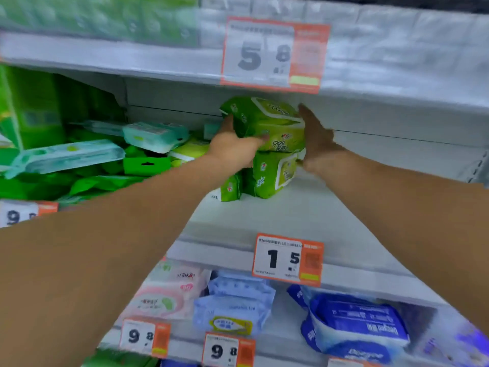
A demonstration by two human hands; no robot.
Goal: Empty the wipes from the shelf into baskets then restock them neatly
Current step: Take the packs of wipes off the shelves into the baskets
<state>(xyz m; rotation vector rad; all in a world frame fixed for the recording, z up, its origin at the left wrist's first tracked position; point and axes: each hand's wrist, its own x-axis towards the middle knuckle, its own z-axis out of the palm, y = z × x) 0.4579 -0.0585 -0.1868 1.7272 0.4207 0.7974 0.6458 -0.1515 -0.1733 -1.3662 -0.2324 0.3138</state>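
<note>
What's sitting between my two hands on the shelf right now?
In the head view, a green wipes pack sits between the left hand and right hand, atop more green packs standing on the white shelf.

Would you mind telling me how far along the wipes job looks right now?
Done: shelf mostly bare. In hand: left hand grips the top green pack, right hand flat against its side, above other green packs. Left: the jumbled packs beside them. No basket visible, so emptying or restocking is unclear.

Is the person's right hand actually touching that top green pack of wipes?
Touching. The head view shows the right hand laid flat against the right side of the top green wipes pack, no gap between them, while the left hand grips its other side.
</note>
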